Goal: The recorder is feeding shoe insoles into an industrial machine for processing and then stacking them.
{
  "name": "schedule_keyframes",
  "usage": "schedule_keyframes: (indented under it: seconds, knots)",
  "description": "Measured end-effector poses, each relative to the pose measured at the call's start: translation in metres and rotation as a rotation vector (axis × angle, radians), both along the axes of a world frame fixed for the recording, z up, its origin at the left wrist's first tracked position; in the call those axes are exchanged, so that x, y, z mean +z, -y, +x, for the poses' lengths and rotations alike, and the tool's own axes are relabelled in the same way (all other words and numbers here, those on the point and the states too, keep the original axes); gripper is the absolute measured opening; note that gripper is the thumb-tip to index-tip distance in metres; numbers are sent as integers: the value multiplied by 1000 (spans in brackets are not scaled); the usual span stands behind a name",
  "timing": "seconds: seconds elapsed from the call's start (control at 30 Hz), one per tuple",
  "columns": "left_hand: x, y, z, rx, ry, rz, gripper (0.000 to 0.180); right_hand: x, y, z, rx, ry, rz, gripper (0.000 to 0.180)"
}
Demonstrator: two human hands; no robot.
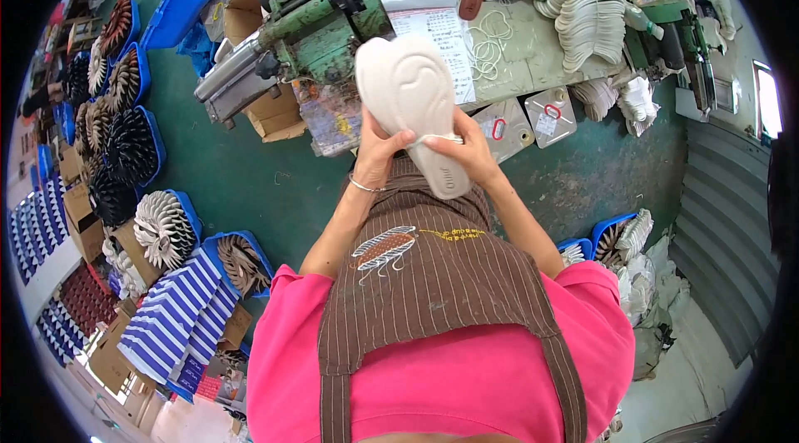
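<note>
Out in front of my apron I hold cream-white shoe insoles point(408, 85), with raised curved lines on the broad end and a narrower heel end pointing toward me. A second edge shows behind the top one, so there seem to be at least two together. My left hand point(380, 146) grips their left side, thumb on top. Opposite it, my right hand point(471, 149) closes on the right side, its thumb also on top. A thin white strand or fold crosses the waist between the thumbs; which it is, I cannot tell. My other fingers are mostly hidden underneath.
A green machine point(320, 35) stands just beyond on the left. Written paper point(433, 31), loose white string point(491, 43) and stacked insoles point(587, 14) lie on the workbench point(524, 68). Blue bins point(187, 2) of soles line the left; a corrugated metal wall point(720, 218) rises at right.
</note>
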State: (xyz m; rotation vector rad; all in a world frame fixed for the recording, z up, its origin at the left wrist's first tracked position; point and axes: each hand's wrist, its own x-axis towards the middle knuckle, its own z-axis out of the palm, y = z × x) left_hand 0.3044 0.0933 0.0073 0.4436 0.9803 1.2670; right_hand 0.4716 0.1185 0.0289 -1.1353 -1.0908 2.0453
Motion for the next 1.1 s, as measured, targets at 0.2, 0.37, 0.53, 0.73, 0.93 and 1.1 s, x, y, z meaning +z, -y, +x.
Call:
schedule_keyframes:
  seconds: [0.2, 0.37, 0.53, 0.73, 0.93, 1.1]
  knots:
    - [36, -2, -13, 238, -201, 11, 67, 21, 6, -22, 87, 105, 202, 26]
    - [66, 7, -75, 515, 35, 31, 63, 38, 18, -7, 151, 66, 1061, 25]
    - [90, 32, -167, 816, 107, 195, 65, -53, 22, 41, 124, 388, 794, 11]
    - [75, 61, -161, 739, -688, 111, 68, -72, -63, 24, -506, 1105, 881, 36]
    - [61, 65, -141, 623, -746, 89, 72, 51, 24, -177, 23, 56, 596, 60]
    - [74, 87, -200, 530, -145, 168, 75, 60, 23, -223, 57, 111, 591, 75]
